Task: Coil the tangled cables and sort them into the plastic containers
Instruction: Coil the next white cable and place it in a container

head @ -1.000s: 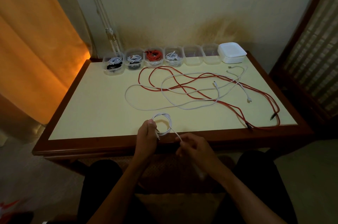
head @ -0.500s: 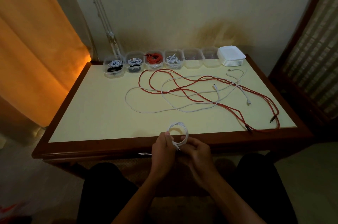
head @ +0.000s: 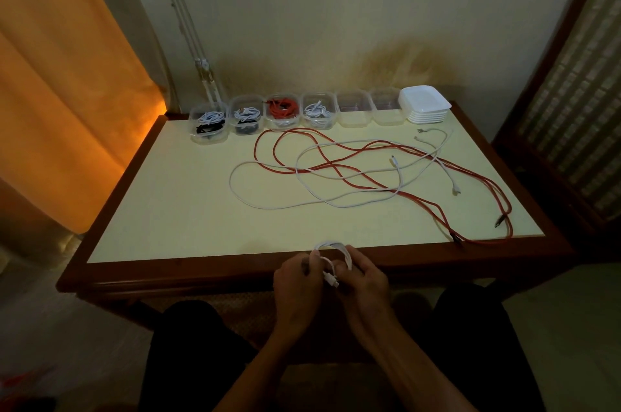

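White coiled cable [head: 331, 252] pinched at near edge of cream-topped wooden table [head: 174, 210], left hand [head: 297, 282] and right hand [head: 364, 280] both closed on the small loop, fingers curled together round it, plug end [head: 332, 279] dangling between palms. Beyond, loose red cables [head: 339, 173] and white cables [head: 268, 206] sprawled tangled across the middle and right of tabletop, crossing one another. Along far edge by the wall, row of six clear plastic containers [head: 354, 109]: four on the left filled with coils, among them red coil [head: 283, 106] in third; two on the right seen without cables. Stack of white lids [head: 424, 104] placed just beside last container, at far right corner. Orange curtain [head: 60, 75] hung at left. Dark-clad knees visible below the table edge.
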